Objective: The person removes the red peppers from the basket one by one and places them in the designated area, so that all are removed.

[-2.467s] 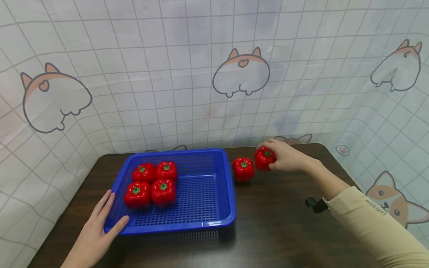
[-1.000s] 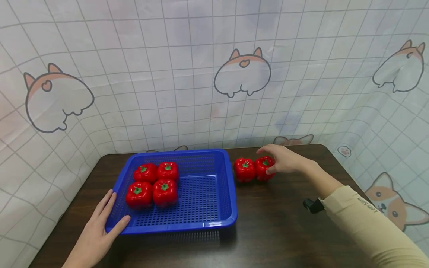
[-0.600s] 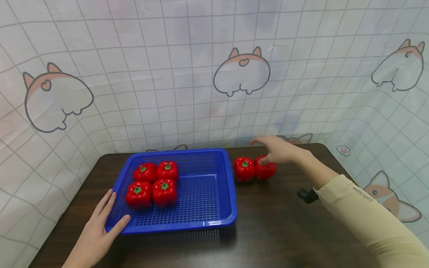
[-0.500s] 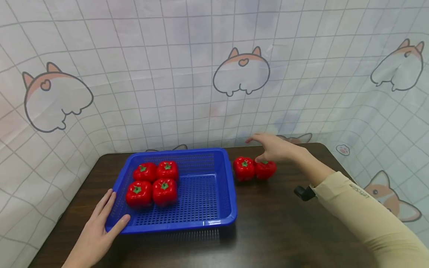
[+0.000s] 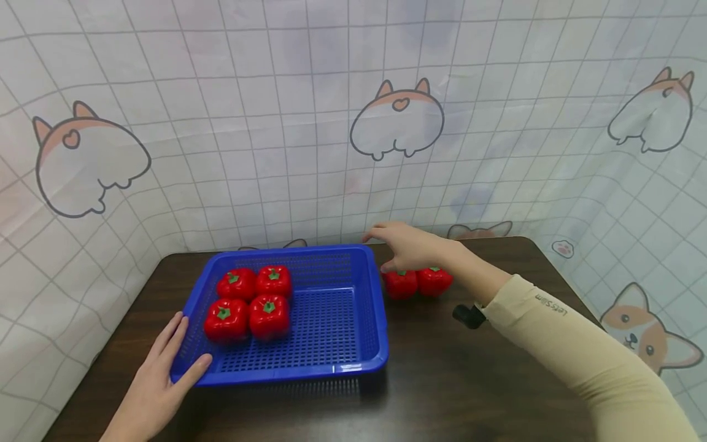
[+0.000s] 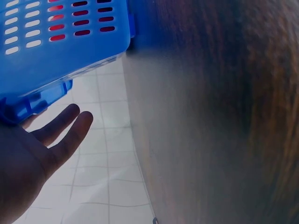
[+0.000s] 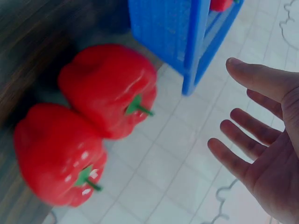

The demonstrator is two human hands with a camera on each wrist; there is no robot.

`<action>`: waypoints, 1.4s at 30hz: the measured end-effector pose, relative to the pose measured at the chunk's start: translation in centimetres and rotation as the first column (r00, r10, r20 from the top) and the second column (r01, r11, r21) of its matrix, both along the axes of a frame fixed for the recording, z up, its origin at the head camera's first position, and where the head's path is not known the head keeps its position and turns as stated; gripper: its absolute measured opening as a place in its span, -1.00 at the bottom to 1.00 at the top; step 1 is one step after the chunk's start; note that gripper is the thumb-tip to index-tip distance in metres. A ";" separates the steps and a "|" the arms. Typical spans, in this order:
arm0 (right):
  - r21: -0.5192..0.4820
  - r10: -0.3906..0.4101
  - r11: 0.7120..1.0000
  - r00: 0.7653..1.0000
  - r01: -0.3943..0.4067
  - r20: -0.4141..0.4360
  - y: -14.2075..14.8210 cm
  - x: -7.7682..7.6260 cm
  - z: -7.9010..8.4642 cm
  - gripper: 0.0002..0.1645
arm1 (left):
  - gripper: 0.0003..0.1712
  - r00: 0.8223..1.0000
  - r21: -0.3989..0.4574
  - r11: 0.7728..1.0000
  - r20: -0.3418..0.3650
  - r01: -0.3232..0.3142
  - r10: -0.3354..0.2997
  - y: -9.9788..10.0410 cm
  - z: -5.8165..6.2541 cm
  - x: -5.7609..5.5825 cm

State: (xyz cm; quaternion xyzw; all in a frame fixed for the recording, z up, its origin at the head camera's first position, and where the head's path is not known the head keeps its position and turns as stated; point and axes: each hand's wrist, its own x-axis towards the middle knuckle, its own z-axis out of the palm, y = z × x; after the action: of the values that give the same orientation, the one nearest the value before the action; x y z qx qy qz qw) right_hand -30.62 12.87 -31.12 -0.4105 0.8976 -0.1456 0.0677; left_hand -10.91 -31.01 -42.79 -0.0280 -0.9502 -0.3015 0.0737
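My left hand (image 5: 156,376) rests at the near left corner of a blue plastic basket (image 5: 282,374), fingers along its left side and thumb on the near rim. In the left wrist view the fingers (image 6: 70,135) look straight beside the basket wall. Several red bell peppers (image 5: 226,320) with green stems sit together in the basket's left half. To the right of the basket, two more bell peppers (image 7: 110,88) stand side by side on the table. My right hand (image 5: 411,245) hovers over them, holding nothing, fingers spread toward the basket's far right corner; it partly hides their tops in the head view.
The dark wooden table (image 5: 458,380) ends at a white gridded cloth backdrop (image 5: 248,135) with corgi drawings, which also hangs at both sides. A small black object (image 5: 469,315) shows beneath the right wrist.
The right hand set its bell pepper down next to the other one, let go, rose and moved left toward the basket. My left hand and the basket have stayed in place.
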 end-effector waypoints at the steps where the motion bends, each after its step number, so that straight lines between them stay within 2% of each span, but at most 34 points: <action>1: 0.009 0.006 1.000 1.000 -0.006 -0.003 -0.5 0.1 0.0 -0.28 | 0.00 1.000 -0.002 1.000 0.000 -0.001 0.001 0.0 0.0 0.0; 17: 0.093 0.115 0.989 0.993 -0.113 -0.017 -7.6 0.9 0.4 -0.32 | -0.02 1.000 0.009 1.000 -0.019 0.005 -0.005 -0.1 0.0 0.1; 22: 0.084 0.157 0.984 0.988 -0.156 -0.002 -10.0 1.1 -0.5 -0.33 | -0.02 1.000 0.000 1.000 -0.012 0.013 -0.013 -0.2 0.1 0.1; 28: 0.076 0.185 0.979 0.982 -0.188 0.042 -12.6 2.0 -1.1 -0.29 | -0.01 1.000 -0.017 1.000 -0.004 0.020 -0.020 -0.3 0.1 0.2; 42: 0.181 0.255 0.949 0.966 -0.256 0.029 -17.2 3.9 -3.0 -0.29 | -0.02 1.000 -0.030 0.999 0.003 0.016 -0.016 -0.1 0.0 0.2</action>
State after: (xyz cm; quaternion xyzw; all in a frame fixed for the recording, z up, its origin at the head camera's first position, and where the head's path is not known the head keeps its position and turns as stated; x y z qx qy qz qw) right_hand -26.75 -4.31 -34.14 -0.5149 0.8463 -0.0534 0.1260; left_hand -10.73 -31.11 -42.82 -0.0361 -0.9545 -0.2877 0.0694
